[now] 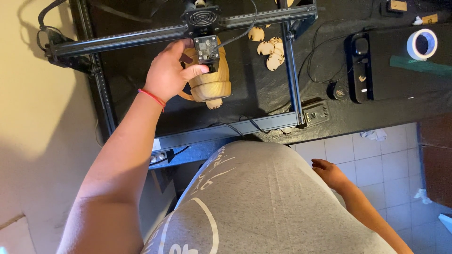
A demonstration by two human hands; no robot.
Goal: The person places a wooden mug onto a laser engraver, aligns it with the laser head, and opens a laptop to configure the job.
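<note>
The left hand covers the near side of the wooden mug, so its handle shows only as a sliver below the palm. The small laser head hides the mug's top, and how the fingertips behind it sit cannot be told. The frame's rear rail is cut off by the top edge beyond the mug. Wooden discs right of the mug are too small to read. The right hand is partly hidden by the grey shirt.
</note>
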